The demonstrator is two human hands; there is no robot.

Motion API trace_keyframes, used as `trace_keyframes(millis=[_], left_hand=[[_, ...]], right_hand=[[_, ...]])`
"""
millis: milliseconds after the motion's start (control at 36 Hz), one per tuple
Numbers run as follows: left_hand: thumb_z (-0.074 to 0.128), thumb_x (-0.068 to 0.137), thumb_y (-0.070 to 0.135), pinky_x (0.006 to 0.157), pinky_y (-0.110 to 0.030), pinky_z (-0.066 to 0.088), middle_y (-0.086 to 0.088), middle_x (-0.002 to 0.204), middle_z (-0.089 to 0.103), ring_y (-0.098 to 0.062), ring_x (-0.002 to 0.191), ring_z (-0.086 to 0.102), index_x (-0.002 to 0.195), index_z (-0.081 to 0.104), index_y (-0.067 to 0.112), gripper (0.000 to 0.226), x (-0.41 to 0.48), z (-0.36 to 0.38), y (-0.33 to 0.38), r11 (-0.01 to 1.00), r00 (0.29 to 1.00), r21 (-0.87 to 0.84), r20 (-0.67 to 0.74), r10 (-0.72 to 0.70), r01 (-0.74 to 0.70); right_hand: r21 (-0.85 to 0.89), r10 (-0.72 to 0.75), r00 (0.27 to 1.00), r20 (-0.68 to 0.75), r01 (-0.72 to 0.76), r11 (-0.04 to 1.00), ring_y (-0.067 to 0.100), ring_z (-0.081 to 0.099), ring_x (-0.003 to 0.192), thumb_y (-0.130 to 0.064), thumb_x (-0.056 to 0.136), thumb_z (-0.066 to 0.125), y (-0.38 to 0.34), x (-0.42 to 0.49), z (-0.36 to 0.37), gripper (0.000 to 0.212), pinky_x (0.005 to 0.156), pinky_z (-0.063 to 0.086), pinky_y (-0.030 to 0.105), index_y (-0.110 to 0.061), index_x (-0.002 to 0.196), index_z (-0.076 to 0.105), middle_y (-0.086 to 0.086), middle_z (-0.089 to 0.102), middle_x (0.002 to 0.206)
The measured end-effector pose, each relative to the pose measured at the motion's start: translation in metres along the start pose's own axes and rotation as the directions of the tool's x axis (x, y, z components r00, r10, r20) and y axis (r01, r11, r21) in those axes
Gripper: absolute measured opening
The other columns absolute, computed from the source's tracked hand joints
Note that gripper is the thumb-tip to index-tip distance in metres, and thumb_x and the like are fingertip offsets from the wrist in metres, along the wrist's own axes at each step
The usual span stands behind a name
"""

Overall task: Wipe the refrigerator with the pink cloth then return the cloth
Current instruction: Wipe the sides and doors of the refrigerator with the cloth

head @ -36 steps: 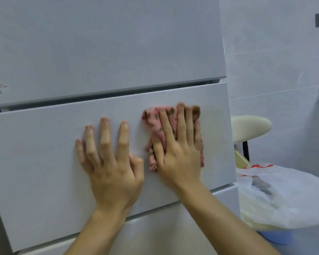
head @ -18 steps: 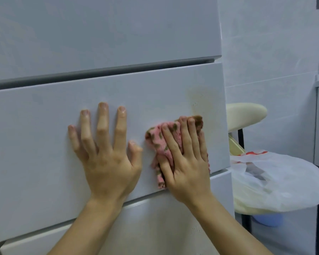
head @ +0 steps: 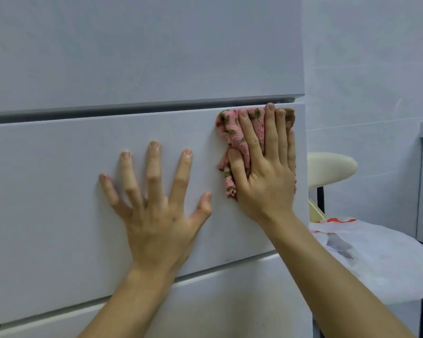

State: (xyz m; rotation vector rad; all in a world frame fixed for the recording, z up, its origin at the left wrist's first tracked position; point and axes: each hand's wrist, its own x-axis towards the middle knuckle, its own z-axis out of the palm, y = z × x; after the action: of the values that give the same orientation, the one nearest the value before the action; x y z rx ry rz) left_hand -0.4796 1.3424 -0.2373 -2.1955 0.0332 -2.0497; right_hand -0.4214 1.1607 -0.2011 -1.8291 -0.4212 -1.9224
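Note:
The white refrigerator (head: 59, 191) fills the left and middle of the view, with a dark gap between its upper door and the middle drawer front. A pink cloth (head: 232, 135) with brownish spots lies bunched flat against the drawer front's upper right corner. My right hand (head: 264, 167) presses it there with straight fingers, fingertips at the drawer's top edge. My left hand (head: 156, 198) rests flat on the drawer front to the left, fingers spread, holding nothing.
Right of the refrigerator stands a stool with a cream seat (head: 332, 167) on dark legs. A white plastic bag (head: 376, 259) with red print lies over something round below it. A pale tiled wall (head: 364, 81) is behind.
My right hand has slid the cloth up from the drawer front's lower right edge to its top right corner. My left hand has stayed flat on the drawer front.

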Motion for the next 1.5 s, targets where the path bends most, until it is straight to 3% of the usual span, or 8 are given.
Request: trace_keyframes(millis=[167, 417, 639, 806, 972, 1194, 1306, 1500], left_hand=[[0.053, 0.101, 0.059, 0.119, -0.078, 0.014, -0.021, 0.165, 0.038, -0.056, 0.150, 0.029, 0.158, 0.048, 0.027, 0.065, 0.000, 0.001, 0.002, 0.999, 1.000, -0.039, -0.013, -0.014, 0.014], [0.052, 0.102, 0.059, 0.120, -0.077, 0.012, -0.020, 0.167, 0.035, -0.054, 0.152, 0.025, 0.160, 0.044, 0.026, 0.068, -0.004, 0.002, 0.006, 0.999, 0.999, -0.030, -0.003, -0.042, 0.042], [0.055, 0.100, 0.054, 0.119, -0.079, 0.012, -0.023, 0.165, 0.037, -0.057, 0.150, 0.027, 0.158, 0.047, 0.024, 0.067, 0.000, 0.003, 0.010, 0.996, 0.998, -0.067, -0.024, -0.059, 0.057], [0.057, 0.097, 0.048, 0.117, -0.081, 0.012, -0.025, 0.163, 0.038, -0.059, 0.150, 0.027, 0.155, 0.052, 0.021, 0.064, 0.002, 0.004, 0.017, 0.990, 0.995, -0.111, -0.032, -0.093, 0.089], [0.054, 0.098, 0.048, 0.117, -0.082, 0.011, -0.025, 0.164, 0.038, -0.060, 0.150, 0.027, 0.154, 0.053, 0.023, 0.061, 0.002, 0.004, 0.019, 0.989, 0.994, -0.116, -0.036, -0.101, 0.096], [0.055, 0.099, 0.048, 0.117, -0.082, 0.012, -0.024, 0.165, 0.036, -0.059, 0.150, 0.026, 0.156, 0.051, 0.024, 0.062, 0.000, 0.004, 0.019, 0.991, 0.995, -0.098, -0.023, -0.094, 0.091], [0.056, 0.099, 0.051, 0.117, -0.082, 0.011, -0.024, 0.165, 0.035, -0.058, 0.151, 0.025, 0.156, 0.050, 0.024, 0.064, 0.000, 0.004, 0.018, 0.993, 0.996, -0.090, -0.021, -0.085, 0.083], [0.055, 0.099, 0.068, 0.115, -0.084, 0.010, -0.026, 0.165, 0.033, -0.057, 0.151, 0.023, 0.159, 0.046, 0.024, 0.075, -0.001, 0.005, 0.015, 0.998, 0.999, -0.045, -0.007, -0.044, 0.043]], right_hand=[[0.005, 0.009, 1.000, 0.011, -0.009, 1.000, 0.038, 0.020, 0.160, -0.045, 0.112, 0.033, 0.003, -0.040, -0.004, 0.057, 0.130, 0.017, 0.057, -0.015, 0.160, 0.041, 0.020, 0.025, 0.170], [0.038, -0.077, 0.985, 0.151, 0.072, 0.997, 0.038, 0.014, 0.162, -0.044, 0.112, 0.034, 0.022, -0.090, -0.018, 0.056, 0.130, 0.013, 0.058, -0.018, 0.163, 0.032, 0.020, 0.021, 0.172], [0.042, -0.090, 0.986, 0.143, 0.084, 0.996, 0.033, 0.009, 0.163, -0.044, 0.112, 0.031, 0.030, -0.031, -0.016, 0.058, 0.132, 0.006, 0.051, -0.021, 0.165, 0.021, 0.017, 0.017, 0.173], [0.030, -0.058, 0.993, 0.099, 0.055, 0.998, 0.036, 0.015, 0.161, -0.041, 0.110, 0.036, 0.029, 0.003, -0.011, 0.058, 0.132, 0.009, 0.052, -0.017, 0.163, 0.034, 0.020, 0.021, 0.172], [0.023, 0.006, 0.997, 0.076, -0.008, 1.000, 0.038, 0.017, 0.161, -0.039, 0.112, 0.034, 0.028, -0.039, -0.011, 0.057, 0.131, 0.013, 0.056, -0.014, 0.163, 0.032, 0.021, 0.021, 0.172], [0.039, -0.014, 0.981, 0.192, 0.007, 0.999, 0.034, 0.009, 0.163, -0.045, 0.112, 0.031, 0.043, -0.105, -0.025, 0.058, 0.131, 0.009, 0.056, -0.020, 0.165, 0.025, 0.016, 0.016, 0.174], [0.038, -0.073, 0.980, 0.183, 0.067, 0.997, 0.033, 0.010, 0.163, -0.045, 0.113, 0.029, 0.047, -0.079, -0.026, 0.057, 0.132, 0.007, 0.052, -0.020, 0.164, 0.028, 0.018, 0.018, 0.173], [0.044, 0.102, 0.991, 0.084, -0.106, 0.993, 0.036, 0.011, 0.162, -0.043, 0.108, 0.035, 0.048, 0.039, -0.008, 0.061, 0.130, 0.014, 0.053, -0.019, 0.164, 0.035, 0.018, 0.018, 0.173]])
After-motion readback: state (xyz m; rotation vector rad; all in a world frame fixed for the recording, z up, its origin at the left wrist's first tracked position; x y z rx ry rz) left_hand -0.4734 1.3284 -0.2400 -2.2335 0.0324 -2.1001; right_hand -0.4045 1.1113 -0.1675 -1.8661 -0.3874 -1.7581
